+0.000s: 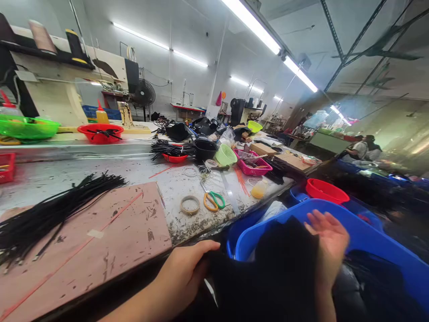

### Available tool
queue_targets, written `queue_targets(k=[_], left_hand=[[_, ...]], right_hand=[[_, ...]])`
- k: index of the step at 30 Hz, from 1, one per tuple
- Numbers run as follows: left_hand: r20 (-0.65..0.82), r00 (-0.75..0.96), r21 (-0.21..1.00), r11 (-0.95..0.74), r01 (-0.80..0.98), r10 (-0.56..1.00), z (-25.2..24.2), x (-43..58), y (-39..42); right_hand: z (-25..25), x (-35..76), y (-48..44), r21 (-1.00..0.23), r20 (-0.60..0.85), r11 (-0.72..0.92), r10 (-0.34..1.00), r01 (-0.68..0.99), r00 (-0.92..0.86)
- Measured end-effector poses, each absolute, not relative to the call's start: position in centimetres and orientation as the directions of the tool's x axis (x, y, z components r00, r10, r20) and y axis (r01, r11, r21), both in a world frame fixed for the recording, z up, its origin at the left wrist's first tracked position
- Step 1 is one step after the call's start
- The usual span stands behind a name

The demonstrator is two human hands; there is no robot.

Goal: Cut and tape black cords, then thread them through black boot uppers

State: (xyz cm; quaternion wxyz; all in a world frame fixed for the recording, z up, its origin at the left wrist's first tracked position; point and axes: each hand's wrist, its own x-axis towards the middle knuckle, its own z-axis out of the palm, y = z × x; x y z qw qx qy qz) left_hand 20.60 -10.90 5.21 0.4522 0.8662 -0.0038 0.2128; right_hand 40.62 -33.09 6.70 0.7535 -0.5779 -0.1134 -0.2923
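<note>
A piece of black fabric [271, 273] fills the lower middle of the head view, its upper edge ragged or curved. My left hand [186, 268] grips its left edge, the thumb laid on top and the fingers partly hidden. Beside the right edge, my right hand [330, 241] is raised with the fingers apart and slightly curled; the cloth rests against its thumb side. Behind the fabric stands a large blue bin [355, 214], with dark material inside at the lower right.
On the worktable left lie black cords [67, 210] over a pinkish board [134, 228]. A tape roll [190, 205], scissors [213, 200] and a glue bottle [259, 188] sit near the edge. A magenta basket [253, 169] stands farther back. A red basin [326, 191] is beyond the bin.
</note>
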Motion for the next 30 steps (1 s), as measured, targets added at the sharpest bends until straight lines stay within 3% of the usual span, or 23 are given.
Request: queue_targets(k=[2, 4, 6, 8, 10, 12, 15, 19, 22, 24, 27, 30], left_hand=[[0.217, 0.942, 0.826, -0.563, -0.037, 0.256, 5.6, 20.9, -10.9], [0.093, 0.946, 0.850, -0.519, 0.086, 0.310, 5.9, 21.3, -10.8], [0.023, 0.945, 0.883, -0.451, 0.134, 0.327, 6.1, 21.7, -10.8], [0.005, 0.949, 0.915, -0.384, 0.123, 0.317, 6.2, 21.9, -10.8], [0.020, 0.951, 0.928, -0.361, 0.097, 0.307, 6.1, 21.9, -10.9], [0.044, 0.947, 0.922, -0.379, 0.084, 0.318, 6.0, 21.8, -10.9], [0.035, 0.942, 0.914, -0.391, 0.105, 0.334, 6.0, 21.4, -10.8], [0.009, 0.943, 0.933, -0.342, 0.111, 0.332, 6.5, 20.9, -10.5], [0.004, 0.940, 0.945, -0.310, 0.108, 0.340, 6.8, 20.6, -10.4], [0.017, 0.943, 0.946, -0.310, 0.092, 0.333, 6.8, 20.6, -10.3], [0.032, 0.933, 0.943, -0.320, 0.091, 0.358, 6.5, 20.8, -10.1], [0.027, 0.896, 0.945, -0.305, 0.122, 0.443, 6.2, 20.9, -9.7]], right_hand=[[7.6, 39.4, -33.2, -0.748, 0.527, 0.181, -0.424, 0.639, 0.737], [8.4, 37.4, -32.9, -0.700, 0.624, 0.174, -0.323, 0.693, 0.711], [8.8, 35.1, -32.1, -0.682, 0.731, 0.081, 0.096, 0.727, 0.675], [8.8, 33.3, -30.6, -0.590, 0.656, -0.082, 0.531, 0.803, 0.536], [8.3, 32.4, -28.7, -0.440, 0.528, -0.195, 0.734, 0.877, 0.428], [7.8, 32.5, -26.9, -0.353, 0.489, -0.237, 0.778, 0.905, 0.394], [7.4, 34.0, -24.9, -0.375, 0.485, -0.197, 0.791, 0.906, 0.373], [7.3, 37.3, -23.5, -0.560, 0.464, -0.063, 0.802, 0.826, 0.375], [7.4, 39.2, -22.7, -0.732, 0.378, 0.036, 0.852, 0.680, 0.362], [7.6, 39.3, -22.6, -0.785, 0.308, 0.033, 0.887, 0.619, 0.343], [8.0, 37.7, -22.9, -0.754, 0.308, 0.012, 0.889, 0.656, 0.338], [7.8, 34.7, -23.3, -0.626, 0.461, 0.086, 0.842, 0.775, 0.279]])
